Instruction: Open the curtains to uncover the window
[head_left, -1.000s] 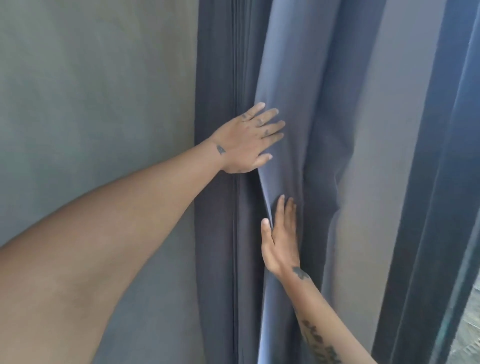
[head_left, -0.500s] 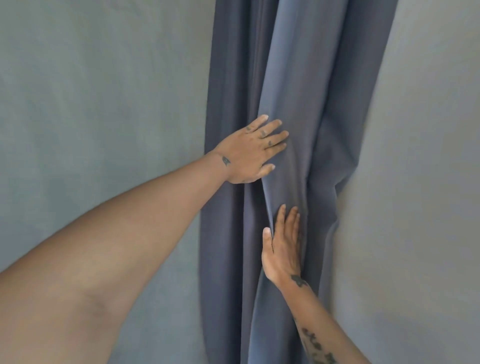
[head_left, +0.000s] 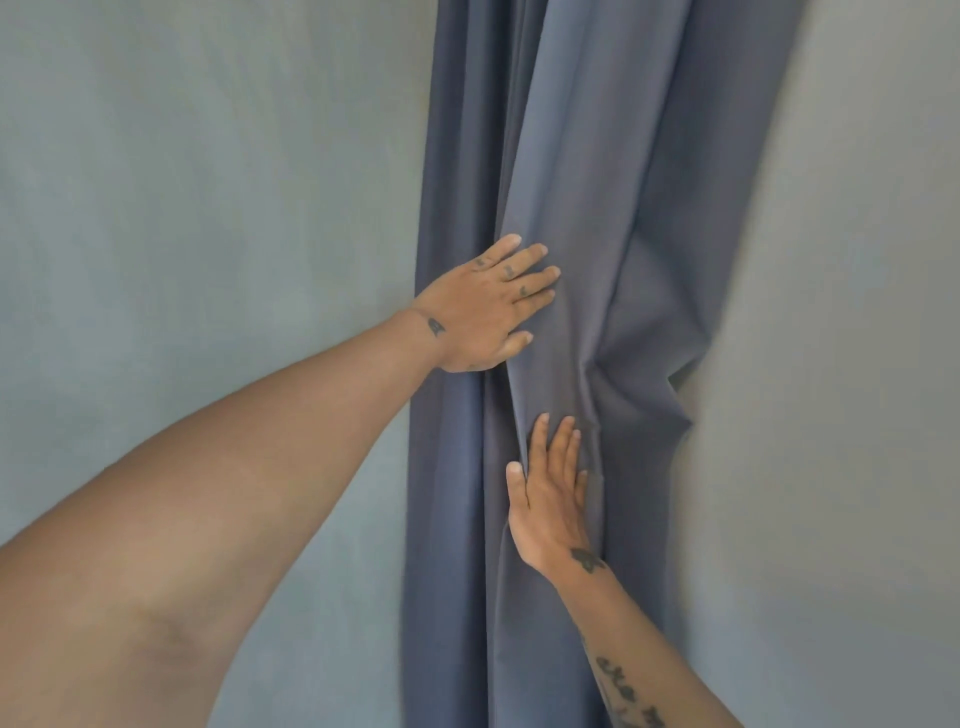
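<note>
Since a moment ago my view slid left, and the dark strip on the right is gone. Now the curtain (head_left: 597, 260) hangs straight up and down, bunched under both hands. My left hand (head_left: 488, 306) is higher, fingers spread flat on it. My right hand (head_left: 550, 499) presses flat below.

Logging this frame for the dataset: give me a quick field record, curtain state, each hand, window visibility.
curtain: blue-grey curtain, bunched into vertical folds between pale wall areas
left hand: left hand, flat on the curtain's left folds, fingers spread, pointing right
right hand: right hand, lower, flat against the fabric, fingers pointing up
grip: neither hand closed around cloth; both press open-palmed
window: none in view
wall: grey wall left of the curtain
</note>
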